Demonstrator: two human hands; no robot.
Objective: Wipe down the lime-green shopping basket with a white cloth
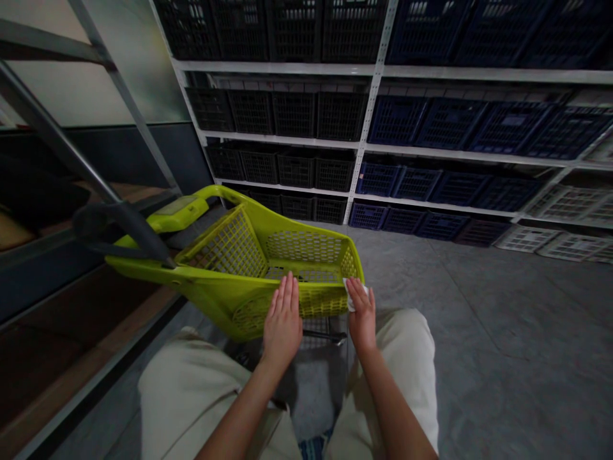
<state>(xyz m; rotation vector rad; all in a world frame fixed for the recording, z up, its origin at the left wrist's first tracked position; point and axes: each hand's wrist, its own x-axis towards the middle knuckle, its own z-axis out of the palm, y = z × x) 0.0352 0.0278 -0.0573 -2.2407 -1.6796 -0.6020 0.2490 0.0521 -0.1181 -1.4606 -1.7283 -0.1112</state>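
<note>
A yellow-green plastic shopping cart (pixel 311 236) stands right in front of my knees, its lattice basket showing nothing inside. My left hand (pixel 283 316) lies flat with straight fingers against the near side of the basket, the fingertips at the rim. Near the basket's right corner, my right hand (pixel 363 313) presses a small white cloth or tissue (pixel 350 300) to the side wall. Part of that white piece is hidden under the fingers and palm. The cart's handle end is at the left.
White metal shelving (pixel 364 147) fills the back, carrying rows of black crates (pixel 294 115), blue crates (pixel 445 124) and white crates (pixel 527 238). A metal frame with a slanted tube (pixel 81 153) stands close on the left. Grey floor (pixel 479 306) extends to the right.
</note>
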